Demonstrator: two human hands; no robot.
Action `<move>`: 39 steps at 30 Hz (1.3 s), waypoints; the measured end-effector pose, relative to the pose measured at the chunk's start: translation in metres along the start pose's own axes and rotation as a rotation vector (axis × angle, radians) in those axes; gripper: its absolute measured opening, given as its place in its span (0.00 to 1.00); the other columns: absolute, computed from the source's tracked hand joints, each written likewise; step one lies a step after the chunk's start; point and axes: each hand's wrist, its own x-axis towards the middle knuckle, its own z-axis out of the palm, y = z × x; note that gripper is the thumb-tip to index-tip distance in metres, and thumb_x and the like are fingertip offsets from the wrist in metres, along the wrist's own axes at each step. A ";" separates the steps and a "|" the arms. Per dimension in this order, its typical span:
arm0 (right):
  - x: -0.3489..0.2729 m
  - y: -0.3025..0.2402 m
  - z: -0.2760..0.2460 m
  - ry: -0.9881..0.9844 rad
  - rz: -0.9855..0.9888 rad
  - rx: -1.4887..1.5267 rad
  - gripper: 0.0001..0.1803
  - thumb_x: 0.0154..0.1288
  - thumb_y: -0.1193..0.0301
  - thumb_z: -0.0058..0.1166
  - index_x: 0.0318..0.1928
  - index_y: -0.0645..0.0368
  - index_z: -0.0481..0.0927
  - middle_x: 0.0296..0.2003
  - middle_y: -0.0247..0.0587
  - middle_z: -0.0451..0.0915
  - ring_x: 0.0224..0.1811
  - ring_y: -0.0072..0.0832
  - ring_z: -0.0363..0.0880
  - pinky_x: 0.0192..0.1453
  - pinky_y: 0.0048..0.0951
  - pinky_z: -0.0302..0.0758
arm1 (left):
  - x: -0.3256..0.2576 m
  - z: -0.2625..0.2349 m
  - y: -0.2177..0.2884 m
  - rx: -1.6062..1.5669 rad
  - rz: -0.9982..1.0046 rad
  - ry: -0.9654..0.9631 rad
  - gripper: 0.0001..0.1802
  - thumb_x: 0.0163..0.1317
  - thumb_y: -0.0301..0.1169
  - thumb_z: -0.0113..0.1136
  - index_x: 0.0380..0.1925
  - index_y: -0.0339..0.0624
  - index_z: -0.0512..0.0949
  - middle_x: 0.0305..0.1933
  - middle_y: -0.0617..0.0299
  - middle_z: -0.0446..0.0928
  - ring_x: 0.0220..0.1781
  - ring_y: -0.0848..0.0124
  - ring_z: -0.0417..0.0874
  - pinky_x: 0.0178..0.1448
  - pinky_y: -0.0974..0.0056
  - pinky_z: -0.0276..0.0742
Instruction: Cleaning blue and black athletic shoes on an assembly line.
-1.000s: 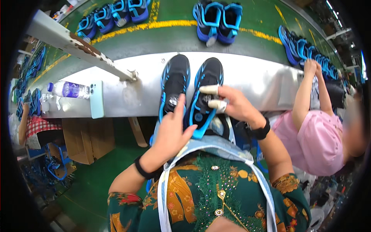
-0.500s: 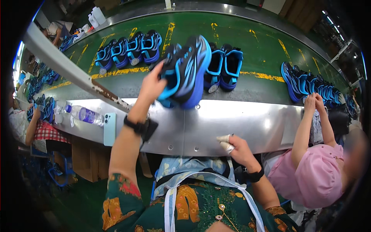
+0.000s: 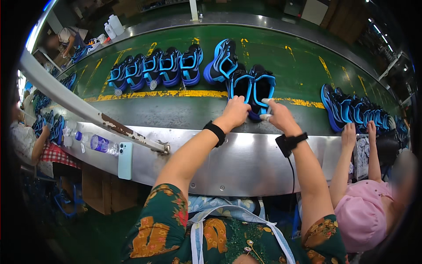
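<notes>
Left hand (image 3: 236, 112), fingers curled, at the heel of the left black sneaker with bright-blue trim (image 3: 241, 83); it covers much of that heel, and whether it grips cannot be told. Right hand (image 3: 282, 118), partly open, its pale-covered fingertips at the heel collar of the matching right sneaker (image 3: 264, 81); a firm hold cannot be confirmed. Both sneakers stand side by side on the green, yellow-lined surface (image 3: 299, 72), beyond the metal ledge (image 3: 246, 167). Long axes run away from the wearer, toes outward; the toe ends are strongly foreshortened.
</notes>
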 end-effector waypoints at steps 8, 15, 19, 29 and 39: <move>-0.036 -0.033 -0.007 -0.055 -0.040 0.155 0.19 0.59 0.57 0.66 0.34 0.63 0.81 0.27 0.57 0.78 0.28 0.53 0.75 0.33 0.41 0.72 | -0.047 -0.041 -0.006 -0.009 -0.040 0.134 0.07 0.53 0.26 0.59 0.30 0.47 0.85 0.33 0.51 0.74 0.42 0.52 0.76 0.45 0.52 0.75; -0.210 -0.125 0.002 -0.198 -0.290 0.183 0.15 0.59 0.57 0.65 0.35 0.54 0.80 0.23 0.48 0.78 0.28 0.48 0.80 0.31 0.43 0.76 | -0.244 -0.099 0.074 -0.124 0.015 -0.068 0.14 0.46 0.25 0.60 0.36 0.49 0.83 0.42 0.54 0.76 0.47 0.53 0.77 0.46 0.50 0.73; -0.228 -0.139 0.016 -0.686 -0.235 0.298 0.12 0.63 0.72 0.55 0.47 0.55 0.77 0.27 0.52 0.79 0.34 0.48 0.82 0.37 0.44 0.77 | -0.266 -0.121 0.116 -0.101 -0.230 0.310 0.14 0.48 0.17 0.54 0.34 0.41 0.82 0.46 0.50 0.78 0.52 0.53 0.76 0.59 0.51 0.67; -0.134 -0.091 -0.030 -0.573 -0.314 0.352 0.42 0.48 0.73 0.71 0.67 0.37 0.72 0.35 0.35 0.74 0.29 0.25 0.70 0.36 0.29 0.72 | -0.281 -0.065 0.146 -0.529 -0.097 0.042 0.11 0.51 0.18 0.49 0.30 0.45 0.78 0.31 0.61 0.76 0.37 0.61 0.75 0.47 0.60 0.62; -0.150 -0.140 -0.011 -0.560 -0.753 -0.265 0.21 0.46 0.76 0.63 0.45 0.56 0.78 0.24 0.46 0.80 0.33 0.48 0.82 0.34 0.44 0.76 | -0.283 -0.068 0.153 -0.617 -0.274 0.258 0.06 0.56 0.22 0.49 0.28 0.38 0.77 0.27 0.55 0.77 0.31 0.56 0.77 0.39 0.57 0.73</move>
